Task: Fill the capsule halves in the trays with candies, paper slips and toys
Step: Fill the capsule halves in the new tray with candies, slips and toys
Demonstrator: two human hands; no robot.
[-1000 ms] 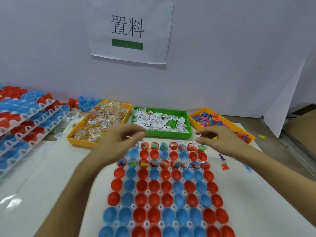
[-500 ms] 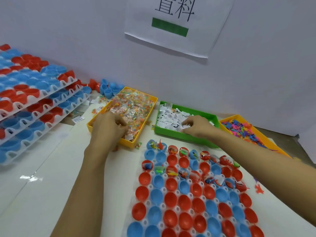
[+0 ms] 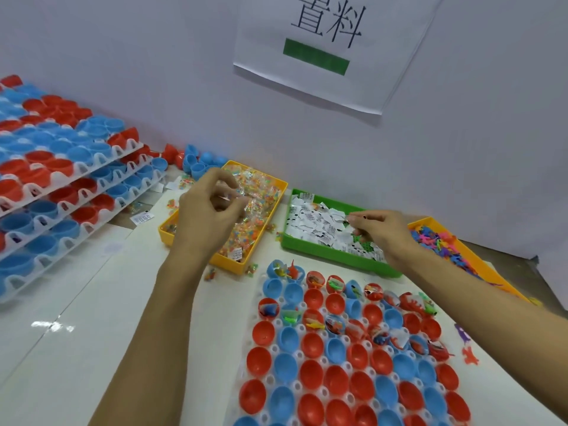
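White wall panels fill the upper frame, with a paper sign bearing two printed characters and a green bar at top centre. Below, a pale counter carries everything. At centre frame sit three bins in a row: a yellow bin of wrapped candies, a green bin of white paper slips, and an orange bin of small coloured toys at right. The left hand hovers over the candy bin, fingers curled, pinching a clear candy wrapper between thumb and fingertips. The right hand reaches into the green bin, thumb and forefinger pinching a paper slip. In the lower centre lies a white tray of red and blue capsule halves; the rows nearest the bins already hold toys and slips, while the lower rows are bare. Stacked trays of more capsule halves rise at the left edge, and a few loose halves lie behind the yellow bin. Stray toys lie on the counter at lower right.
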